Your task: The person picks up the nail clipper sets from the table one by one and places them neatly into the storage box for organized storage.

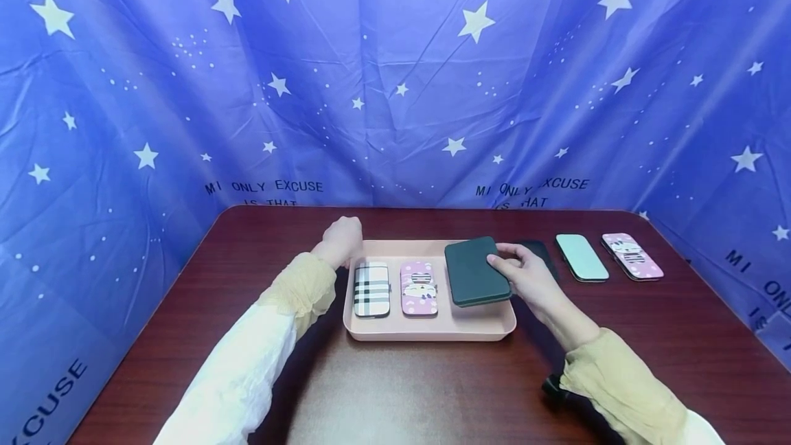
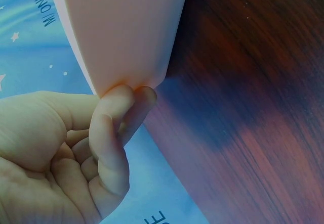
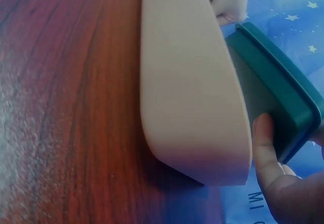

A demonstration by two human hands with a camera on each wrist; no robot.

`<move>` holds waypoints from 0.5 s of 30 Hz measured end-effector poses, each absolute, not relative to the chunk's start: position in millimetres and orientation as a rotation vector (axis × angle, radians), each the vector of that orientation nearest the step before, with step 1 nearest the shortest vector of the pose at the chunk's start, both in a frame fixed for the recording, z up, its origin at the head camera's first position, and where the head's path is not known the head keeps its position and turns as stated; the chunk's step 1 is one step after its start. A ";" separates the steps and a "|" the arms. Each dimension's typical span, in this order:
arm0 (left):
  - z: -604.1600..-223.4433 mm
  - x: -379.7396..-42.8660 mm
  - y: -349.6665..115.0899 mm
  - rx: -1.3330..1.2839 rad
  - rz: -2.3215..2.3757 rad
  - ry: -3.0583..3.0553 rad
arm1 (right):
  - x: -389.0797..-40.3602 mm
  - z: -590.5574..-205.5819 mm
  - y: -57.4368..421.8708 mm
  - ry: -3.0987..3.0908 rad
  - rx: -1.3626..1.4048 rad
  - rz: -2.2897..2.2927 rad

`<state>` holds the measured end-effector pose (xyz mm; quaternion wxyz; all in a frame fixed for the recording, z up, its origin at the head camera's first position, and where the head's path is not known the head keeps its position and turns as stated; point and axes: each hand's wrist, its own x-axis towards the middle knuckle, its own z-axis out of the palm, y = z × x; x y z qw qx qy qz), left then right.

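My right hand grips a dark green rectangular case, thumb on its top face, tilted over the right end of a pale pink tray. In the right wrist view the green case stands beyond the tray's wall. My left hand is at the tray's far left corner. The left wrist view shows its curled fingers pinching the tray's edge. Inside the tray lie a plaid case and a pink patterned case, side by side.
On the table, to the right of the tray, lie a mint green case and another pink patterned case. A dark flat shape shows partly behind my right hand. A blue starry curtain hangs around the table's back and sides.
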<state>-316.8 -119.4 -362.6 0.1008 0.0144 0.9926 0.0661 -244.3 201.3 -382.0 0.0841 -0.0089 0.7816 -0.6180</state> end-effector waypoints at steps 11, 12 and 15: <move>-361.9 -316.7 -118.9 0.043 0.206 2.930 | -247.6 -386.9 192.4 2.807 -0.159 -1.367; -361.7 -316.7 -118.7 0.044 0.205 2.928 | -248.1 -387.3 191.5 2.839 -0.167 -1.334; -361.4 -316.6 -118.2 0.049 0.202 2.923 | -249.6 -388.9 189.3 2.893 -0.194 -1.256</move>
